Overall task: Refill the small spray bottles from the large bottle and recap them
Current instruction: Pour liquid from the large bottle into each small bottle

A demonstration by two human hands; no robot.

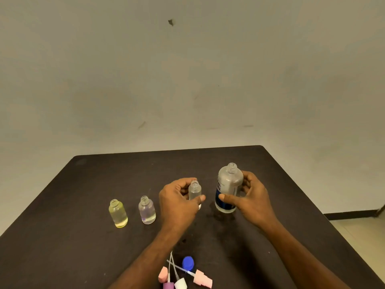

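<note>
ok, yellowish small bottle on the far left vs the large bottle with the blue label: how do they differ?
The small yellow-tinted clear bottle stands free on the dark table; the large clear bottle with a blue label is gripped by the right hand. The small one is far shorter and narrower, and it is unlabelled. Both stand upright with their caps off.

wall: plain pale grey-green, kinda scuffed, one small dark chip up high
counter: dark matte top, rounded far corners, pushed near the wall
floor: light tile peeking out at the right
baseboard: dark strip along the wall bottom
light: soft, dim, warm-ish
</note>
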